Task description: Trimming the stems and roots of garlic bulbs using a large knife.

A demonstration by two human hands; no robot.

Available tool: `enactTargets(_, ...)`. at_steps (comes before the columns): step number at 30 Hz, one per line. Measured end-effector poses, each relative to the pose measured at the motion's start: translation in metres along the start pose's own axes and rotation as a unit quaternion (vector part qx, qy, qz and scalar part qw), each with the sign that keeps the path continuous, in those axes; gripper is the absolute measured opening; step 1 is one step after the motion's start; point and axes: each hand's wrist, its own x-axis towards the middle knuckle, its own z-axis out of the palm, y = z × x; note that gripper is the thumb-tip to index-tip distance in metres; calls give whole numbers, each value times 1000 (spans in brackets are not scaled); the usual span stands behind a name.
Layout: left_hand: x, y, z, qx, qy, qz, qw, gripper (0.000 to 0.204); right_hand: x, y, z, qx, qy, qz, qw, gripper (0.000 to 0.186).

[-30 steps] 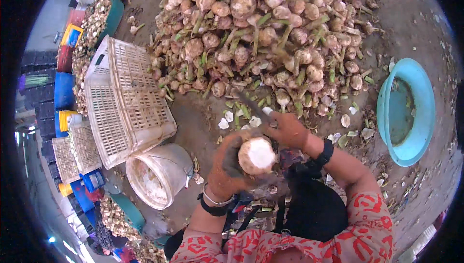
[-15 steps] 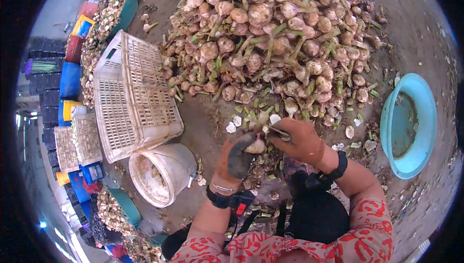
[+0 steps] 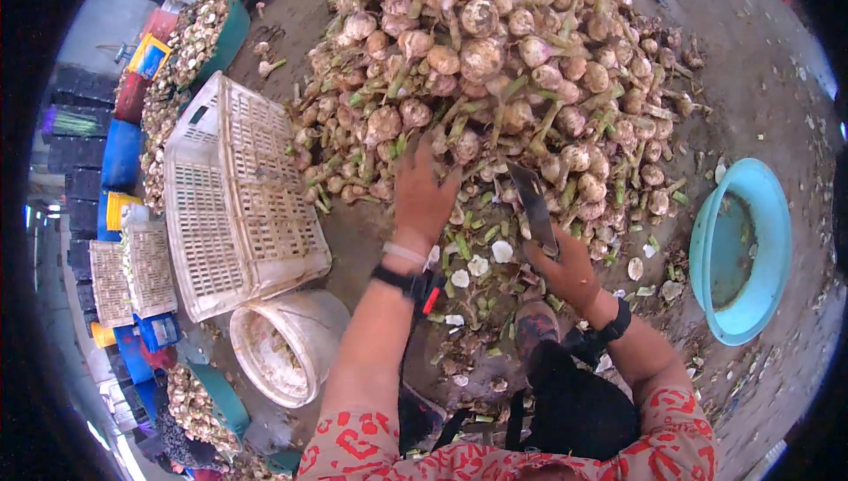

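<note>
A big heap of garlic bulbs (image 3: 481, 57) with cut green stalks lies on the ground before me. My left hand (image 3: 422, 194) reaches to the near edge of the heap, fingers stretched out and slightly blurred, with nothing seen in it. Held in my right hand (image 3: 570, 273) is a knife (image 3: 533, 205) with a broad dark blade, pointing up and away from me toward the heap. Its handle is mostly hidden by my fingers. Between and below the hands lie stalk trimmings (image 3: 473, 238) and white root discs (image 3: 502, 252).
A white slatted crate (image 3: 252, 198) stands to the left, with a dirty white bucket (image 3: 274, 353) nearer me. At the right sits a light-blue basin (image 3: 742, 251) with a little debris. Farther left are green tubs (image 3: 221, 401) by more garlic. My shoe (image 3: 536, 326) is below the right hand.
The garlic bulb that was between my hands is out of them. My left hand has moved up to the heap and opened; my right hand has lowered slightly, the knife blade now showing fully.
</note>
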Motion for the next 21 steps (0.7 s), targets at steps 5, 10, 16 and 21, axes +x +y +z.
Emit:
enactTargets(5, 35, -8, 35, 248, -60, 48, 966, 59, -7, 27, 4, 1, 0, 33, 999, 32)
enactTargets(10, -12, -8, 12, -63, -108, -82, 989, 55, 7, 10, 2, 60, 15, 22, 998, 36)
enactTargets(16, -104, 38, -11, -279, -187, -140, 931, 53, 8, 4, 22, 162, -66, 112, 978, 34)
enactTargets(21, -116, 46, -27, -191, -129, -20, 973, 54, -8, 10, 16, -128, -38, -236, 963, 37)
